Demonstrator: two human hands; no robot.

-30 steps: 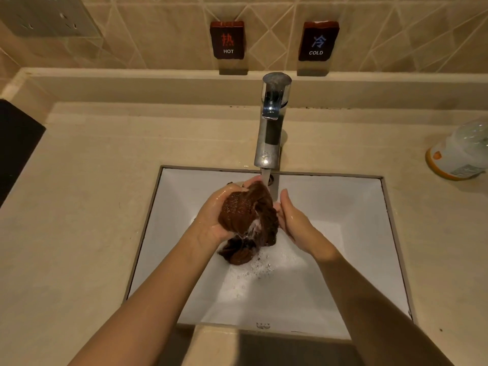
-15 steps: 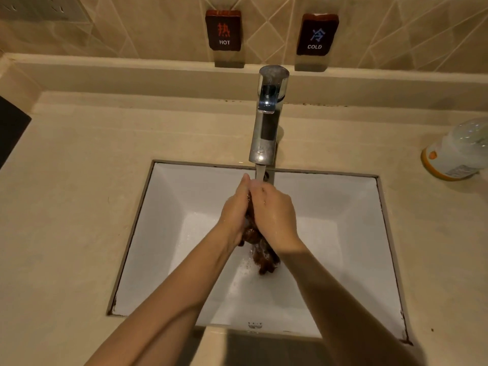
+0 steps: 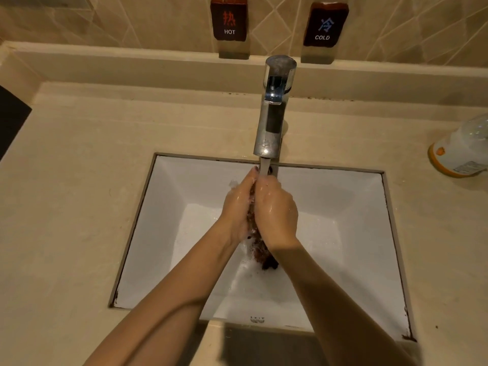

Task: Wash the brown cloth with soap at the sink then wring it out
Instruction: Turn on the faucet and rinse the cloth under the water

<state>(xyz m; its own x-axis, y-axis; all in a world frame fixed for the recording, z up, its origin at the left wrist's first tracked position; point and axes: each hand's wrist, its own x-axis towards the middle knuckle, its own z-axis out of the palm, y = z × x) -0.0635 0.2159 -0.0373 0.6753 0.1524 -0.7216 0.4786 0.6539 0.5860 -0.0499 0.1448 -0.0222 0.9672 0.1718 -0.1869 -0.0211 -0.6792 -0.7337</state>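
Head view: you look down into a white sink (image 3: 169, 207) set in a beige surface (image 3: 79, 180), with both forearms reaching in from the near edge.
Left hand: your left hand (image 3: 237, 207) is closed on the left side of the brown cloth (image 3: 260, 249), its fingers reaching up to the water and curled round the bundle.
Right hand: your right hand (image 3: 274, 210) wraps over the cloth from the right, knuckles up and fingers curled on it. The hands meet with the cloth squeezed between them.
Cloth: it is bunched into a narrow roll, mostly hidden by the hands. A dark wet end hangs below your wrists, over the basin floor.
Water: the faucet (image 3: 272, 122) is running, and its stream (image 3: 264, 167) lands on your fingertips at the top of the bundle.
Soap: white suds (image 3: 248, 276) lie on the basin floor beneath the cloth, and foam shows between your palms. A bottle (image 3: 459, 151) sits on the surface at far right, well apart from the sink; it may be the soap.
Done, as I judge it: the cloth is wetted and lathered.
In hand: you are rubbing or rinsing under the stream; I cannot tell which.
Left to do: get the foam out, then twist the roll hard to wring it. No wringing twist shows yet.
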